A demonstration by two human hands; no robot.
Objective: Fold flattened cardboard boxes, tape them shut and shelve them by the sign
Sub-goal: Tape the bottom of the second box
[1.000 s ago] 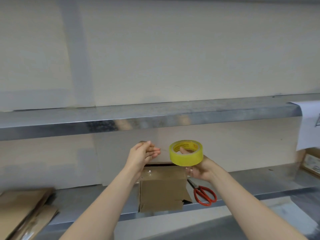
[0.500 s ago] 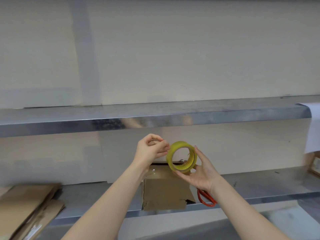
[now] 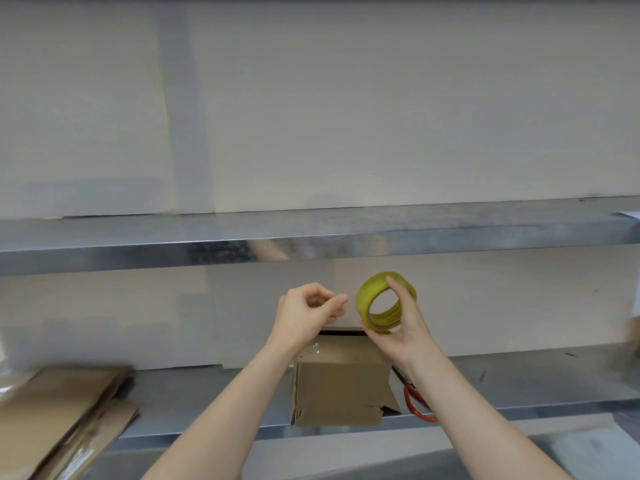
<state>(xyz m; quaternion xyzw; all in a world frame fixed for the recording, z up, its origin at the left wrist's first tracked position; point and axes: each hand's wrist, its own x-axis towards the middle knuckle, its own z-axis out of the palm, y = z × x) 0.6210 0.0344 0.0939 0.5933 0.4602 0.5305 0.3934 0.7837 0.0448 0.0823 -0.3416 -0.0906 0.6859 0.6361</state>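
A single head-worn camera looks forward, nearly level, at metal shelving (image 3: pixel 311 237) close ahead against the far wall, both forearms reaching in from below.

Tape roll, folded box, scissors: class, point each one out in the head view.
tape roll (image 3: pixel 364 299): head view, yellow outer band.
folded box (image 3: pixel 341 386): head view, front face.
scissors (image 3: pixel 412 403): head view, red handle loop.

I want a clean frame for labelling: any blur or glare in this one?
Head view: hands and tape roll fairly sharp; the far right edge smears with motion blur; the upper shelf's front lip shows mirror-like reflections; wide-angle distortion bows the shelves.
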